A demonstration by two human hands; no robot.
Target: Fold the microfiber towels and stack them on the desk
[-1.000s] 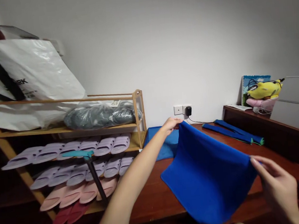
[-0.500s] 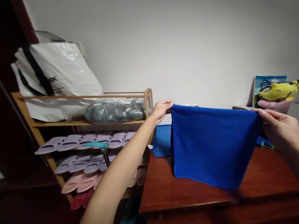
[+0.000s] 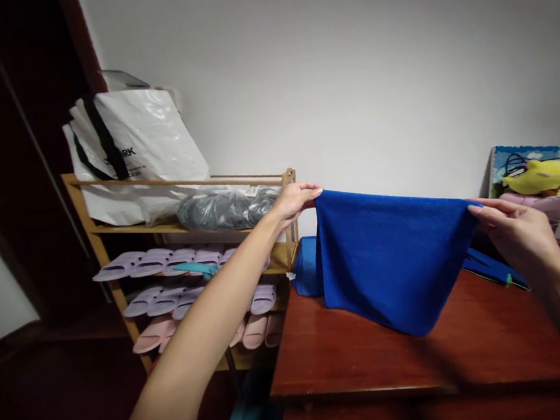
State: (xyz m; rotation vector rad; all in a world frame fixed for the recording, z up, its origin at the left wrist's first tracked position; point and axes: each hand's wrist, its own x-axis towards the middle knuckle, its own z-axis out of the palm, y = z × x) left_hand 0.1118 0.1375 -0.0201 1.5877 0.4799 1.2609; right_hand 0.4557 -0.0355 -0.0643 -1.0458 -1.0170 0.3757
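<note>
A blue cloth (image 3: 393,258) hangs stretched between my two hands above the reddish-brown wooden table (image 3: 353,355). My left hand (image 3: 299,201) pinches its upper left corner between thumb and fingers. At the upper right corner, my right hand (image 3: 517,227) grips it the same way. The cloth's lower edge slants down to the right; whether it touches the tabletop I cannot tell. Partly hidden behind its left side, a folded blue cloth (image 3: 306,267) with a small white tag lies on the table. Farther right lies a flat blue item (image 3: 496,268) with a green edge.
Left of the table stands a wooden rack (image 3: 99,257) holding several rows of slippers (image 3: 149,262). On its top are a white bag (image 3: 149,137) and a plastic-wrapped grey bundle (image 3: 228,208). A yellow plush toy (image 3: 541,176) sits at the back right.
The cloth's lower edge has swung up and away a little, while both hands keep its upper corners. The camera view has turned slightly left, and more of the flat blue item shows.
</note>
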